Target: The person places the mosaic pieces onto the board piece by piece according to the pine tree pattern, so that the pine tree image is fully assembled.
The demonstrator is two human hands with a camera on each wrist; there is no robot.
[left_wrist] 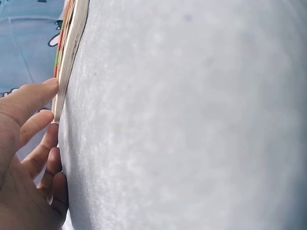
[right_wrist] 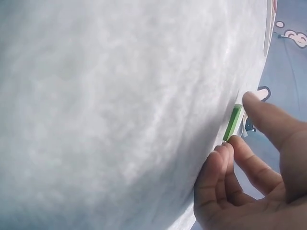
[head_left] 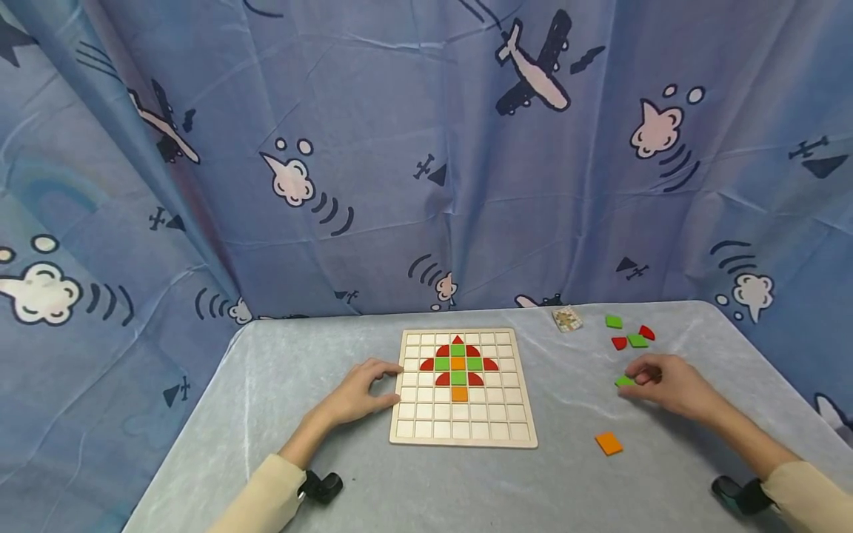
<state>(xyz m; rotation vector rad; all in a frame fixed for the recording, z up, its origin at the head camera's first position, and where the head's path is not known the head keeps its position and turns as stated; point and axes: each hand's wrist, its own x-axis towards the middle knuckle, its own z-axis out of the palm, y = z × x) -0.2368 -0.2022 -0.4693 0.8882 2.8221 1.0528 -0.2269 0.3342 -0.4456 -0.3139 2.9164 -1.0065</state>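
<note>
A wooden grid board lies on the table with green, orange and red tiles set in its upper middle squares. My left hand touches the board's left edge with thumb and forefinger spread apart, the other fingers loosely bent. In the left wrist view the board shows edge-on beside the fingertips. Off to the right, my right hand pinches a green square tile low over the tabletop. The right wrist view has this green tile between thumb and fingertips; whether it touches the cloth I cannot tell.
Beyond the right hand lie two green tiles, one farther back and one nearer, with red quarter-round pieces beside them. An orange square tile lies nearer. A small patterned card sits at the back edge, before a blue curtain.
</note>
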